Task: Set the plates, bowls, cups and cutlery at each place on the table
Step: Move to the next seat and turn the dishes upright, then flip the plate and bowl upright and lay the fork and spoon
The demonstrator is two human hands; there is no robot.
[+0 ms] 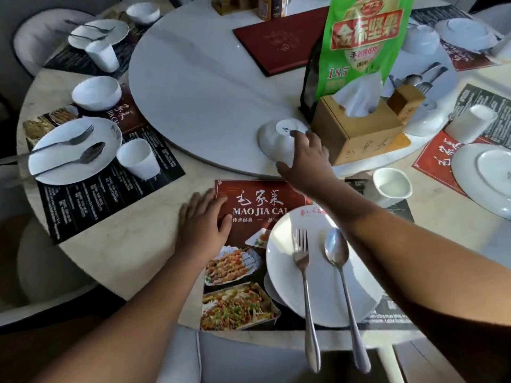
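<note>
A white bowl (273, 139) lies upside down on the round turntable (199, 87), next to the tissue box. My right hand (307, 158) reaches over it, fingers curved on its base and near side. My left hand (203, 219) rests flat on the red placemat (257, 203) in front of me. On that mat stands a white plate (320, 297) carrying a fork (302, 261) and a spoon (338, 261). A white cup (392, 186) stands to the right of the mat.
At the left a setting has a plate (63, 158), bowl (95, 92) and cup (137, 158); another lies behind it. A tissue box (356, 134), green snack bag (362, 42), cutlery holder (406, 100) and dark red menu (279, 42) occupy the turntable. Plates (484, 175) lie right.
</note>
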